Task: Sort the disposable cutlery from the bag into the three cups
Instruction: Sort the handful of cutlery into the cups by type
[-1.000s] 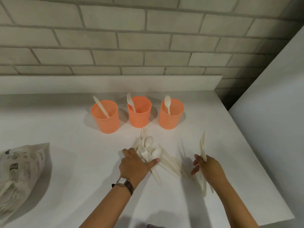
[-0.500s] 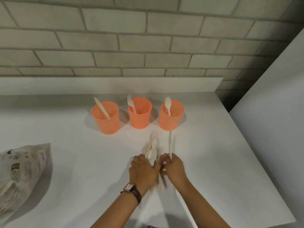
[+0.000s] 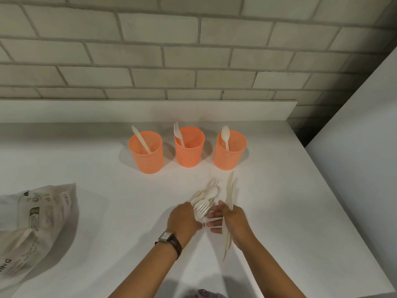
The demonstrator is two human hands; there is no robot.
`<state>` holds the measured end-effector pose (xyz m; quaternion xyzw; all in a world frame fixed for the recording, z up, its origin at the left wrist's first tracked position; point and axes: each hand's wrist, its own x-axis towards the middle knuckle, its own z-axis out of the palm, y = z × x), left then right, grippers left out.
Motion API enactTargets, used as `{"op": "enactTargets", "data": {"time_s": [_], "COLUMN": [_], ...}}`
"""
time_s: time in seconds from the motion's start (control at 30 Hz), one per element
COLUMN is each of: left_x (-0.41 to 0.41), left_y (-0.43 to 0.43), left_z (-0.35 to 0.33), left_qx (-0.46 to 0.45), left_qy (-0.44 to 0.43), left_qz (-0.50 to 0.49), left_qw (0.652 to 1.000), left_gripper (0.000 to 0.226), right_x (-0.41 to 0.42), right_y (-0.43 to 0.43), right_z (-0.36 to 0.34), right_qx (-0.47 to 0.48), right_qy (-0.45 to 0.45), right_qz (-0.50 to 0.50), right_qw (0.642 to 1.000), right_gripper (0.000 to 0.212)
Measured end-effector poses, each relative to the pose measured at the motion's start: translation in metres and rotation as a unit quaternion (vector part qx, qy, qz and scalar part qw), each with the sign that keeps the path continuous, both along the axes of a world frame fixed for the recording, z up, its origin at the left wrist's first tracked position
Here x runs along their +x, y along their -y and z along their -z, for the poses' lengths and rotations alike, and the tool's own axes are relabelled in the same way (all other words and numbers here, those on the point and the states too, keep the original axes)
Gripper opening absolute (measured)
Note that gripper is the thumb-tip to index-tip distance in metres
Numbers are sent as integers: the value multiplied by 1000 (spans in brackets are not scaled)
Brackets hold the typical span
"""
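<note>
Three pieces sorted, judging by the far row: knife (image 3: 140, 138) in left cup (image 3: 147, 155), fork (image 3: 178, 134) in middle cup (image 3: 189, 151), spoon (image 3: 225, 136) in right cup (image 3: 229, 153). Grips a mixed bundle (image 3: 204, 203) of forks and spoons in left hand (image 3: 183, 220), on the near side of the cups. Clamps several knives (image 3: 230, 190) in right hand (image 3: 232, 222), fingers stretched toward the bundle. Leaves almost everything to sort; bag (image 3: 32, 216) slumped near left, contents hidden.

Open counter (image 3: 86, 160), few blockers
Cups (image 3: 189, 151) at 12, bag (image 3: 32, 222) at 9, panel (image 3: 354, 158) at 3; bare lane toward 10.
</note>
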<state>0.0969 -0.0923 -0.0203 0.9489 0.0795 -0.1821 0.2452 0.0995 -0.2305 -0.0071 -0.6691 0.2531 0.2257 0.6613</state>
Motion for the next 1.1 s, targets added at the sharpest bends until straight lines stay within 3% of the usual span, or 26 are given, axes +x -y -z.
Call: {"op": "enactTargets", "data": {"time_s": [0.3, 0.53, 0.63, 0.73, 0.9, 1.1], "left_x": [-9, -14, -14, -16, -24, -35], "left_y": [-3, -3, -17, -40, -70, -96], "left_z": [5, 5, 0, -14, -46, -63], "left_qx": [43, 59, -14, -147, -353, -435], "left_qy": [87, 131, 113, 90, 109, 163], "left_qz": [15, 48, 7, -51, -171, -252], "left_qw": [995, 988, 994, 984, 913, 849], "left_gripper": [33, 31, 35, 30, 19, 2], "right_x": [-4, -8, -12, -15, -14, 13], "right_y": [24, 27, 27, 28, 14, -36], "right_z": [-21, -32, -37, -42, -51, -69], "right_qx": [30, 71, 122, 136, 147, -35], "right_qy": [48, 50, 56, 78, 135, 288], "right_qz": [51, 17, 3, -18, -68, -179], "right_qw": [997, 996, 991, 987, 977, 940], "right_gripper": [26, 17, 22, 25, 21, 19]}}
